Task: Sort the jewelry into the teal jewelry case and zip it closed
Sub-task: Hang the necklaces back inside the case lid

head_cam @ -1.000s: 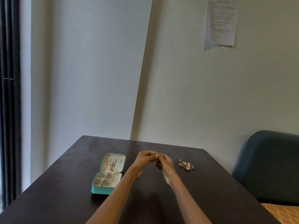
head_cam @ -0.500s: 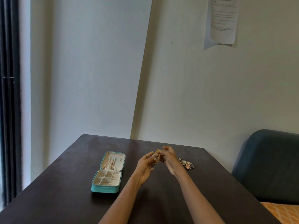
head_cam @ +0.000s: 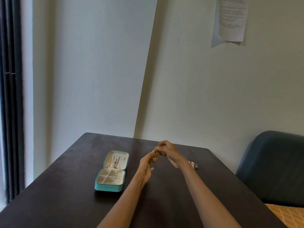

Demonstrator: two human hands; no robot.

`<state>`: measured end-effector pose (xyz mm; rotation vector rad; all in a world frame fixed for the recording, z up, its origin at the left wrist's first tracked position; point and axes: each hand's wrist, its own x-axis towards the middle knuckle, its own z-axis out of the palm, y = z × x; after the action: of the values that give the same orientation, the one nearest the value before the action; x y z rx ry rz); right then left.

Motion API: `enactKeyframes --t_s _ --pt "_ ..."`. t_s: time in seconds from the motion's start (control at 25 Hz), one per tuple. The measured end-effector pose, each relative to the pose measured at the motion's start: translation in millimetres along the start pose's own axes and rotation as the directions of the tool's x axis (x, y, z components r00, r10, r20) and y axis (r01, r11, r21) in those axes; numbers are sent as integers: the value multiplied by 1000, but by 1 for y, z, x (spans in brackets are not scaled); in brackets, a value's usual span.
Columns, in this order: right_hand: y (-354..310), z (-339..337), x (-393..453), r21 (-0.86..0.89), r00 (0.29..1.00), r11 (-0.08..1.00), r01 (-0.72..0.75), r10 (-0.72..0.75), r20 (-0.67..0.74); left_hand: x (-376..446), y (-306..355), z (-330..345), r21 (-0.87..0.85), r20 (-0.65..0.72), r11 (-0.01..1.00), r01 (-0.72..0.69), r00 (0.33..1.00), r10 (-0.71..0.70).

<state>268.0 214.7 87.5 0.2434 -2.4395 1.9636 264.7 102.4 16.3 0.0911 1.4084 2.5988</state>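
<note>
Holding: right hand (head_cam: 169,153) and left hand (head_cam: 146,167), each grip pinching one gold jewelry piece (head_cam: 155,157) above mid-worktop.
Case: teal jewelry case (head_cam: 110,171) open flat, toward worktop's (head_cam: 65,186) left edge, gold pieces in lid.
Loose: jewelry pile (head_cam: 193,165) near right edge, behind right wrist.

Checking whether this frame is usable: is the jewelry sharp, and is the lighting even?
Head view: gold piece between the hands is small and blurred; pile is tiny and half hidden by the right arm; case is clear; dim, soft light; the wall corner leans.
</note>
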Motion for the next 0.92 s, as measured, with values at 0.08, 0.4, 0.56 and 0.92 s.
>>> enactKeyframes --t_s 0.08,0.4,0.56,0.92 --pt "-1 2 1 -49 999 999 1 -3 -34 0 6 -1 56 27 998 12 1000 -13" --pt "-10 7 3 1 991 997 74 -73 -112 -3 5 -7 57 -6 998 35 999 -35" --pt "-3 9 2 15 991 995 103 -101 -92 -5 9 -14 39 -61 998 45 997 -43" --pt "-19 45 20 -82 987 984 156 -159 -29 8 85 -65 253 -182 951 -178 957 227"
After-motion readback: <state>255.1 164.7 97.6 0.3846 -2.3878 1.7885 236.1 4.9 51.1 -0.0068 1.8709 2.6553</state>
